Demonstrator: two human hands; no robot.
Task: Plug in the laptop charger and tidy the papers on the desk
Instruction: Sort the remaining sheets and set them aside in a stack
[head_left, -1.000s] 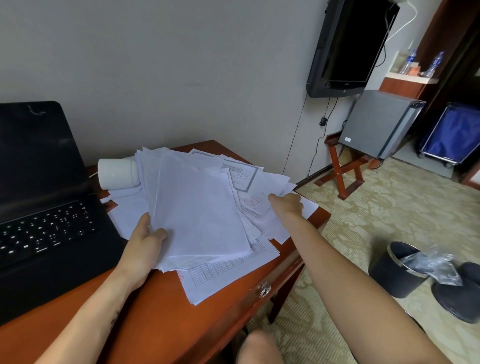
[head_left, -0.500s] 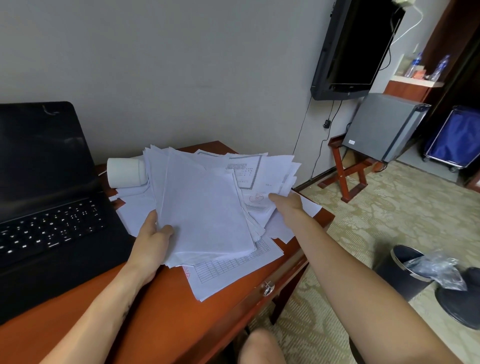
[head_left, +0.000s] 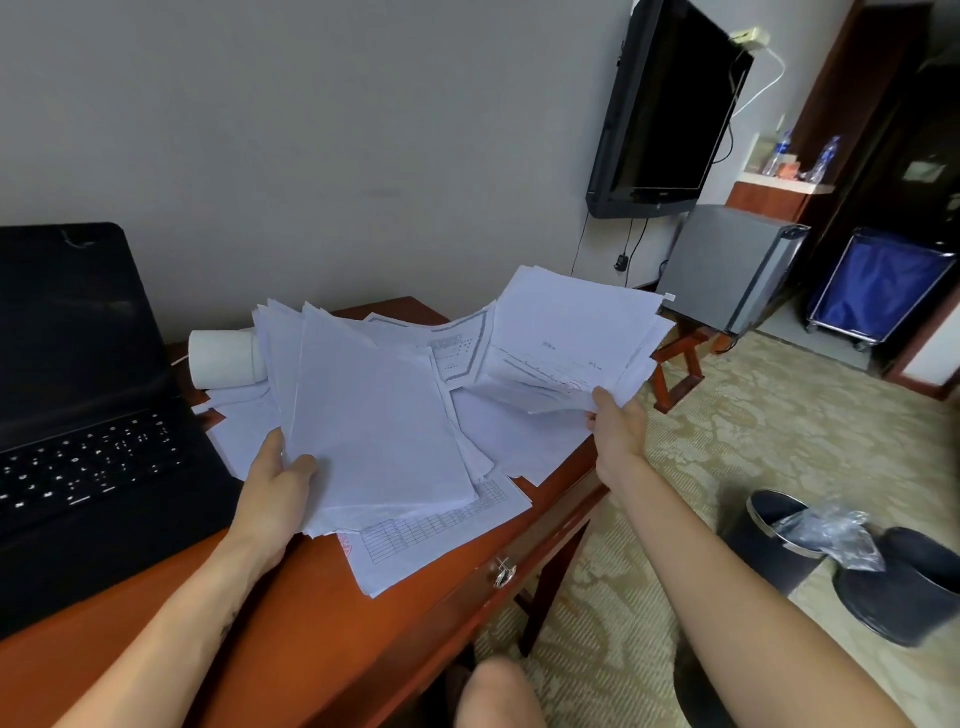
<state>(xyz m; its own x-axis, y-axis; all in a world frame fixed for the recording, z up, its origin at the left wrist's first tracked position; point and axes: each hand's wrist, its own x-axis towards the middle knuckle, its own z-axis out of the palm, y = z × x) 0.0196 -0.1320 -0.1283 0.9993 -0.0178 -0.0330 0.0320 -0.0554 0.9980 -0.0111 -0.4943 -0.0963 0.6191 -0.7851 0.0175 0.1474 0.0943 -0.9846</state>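
Left hand (head_left: 275, 488) gripped a stack of papers (head_left: 374, 426), thumb on top, low over the worktop (head_left: 311, 623) beside the laptop (head_left: 78, 415). Right hand (head_left: 618, 431) pinched a second sheaf (head_left: 566, 332), raised above the worktop's right end. More sheets (head_left: 441, 535) lay flat underneath, touching a paper roll (head_left: 223, 358).

Matt paper sheets (head_left: 441, 535) are lying on the glossy wooden bench (head_left: 322, 623); the laptop (head_left: 93, 467) there is showing matt black plastic.
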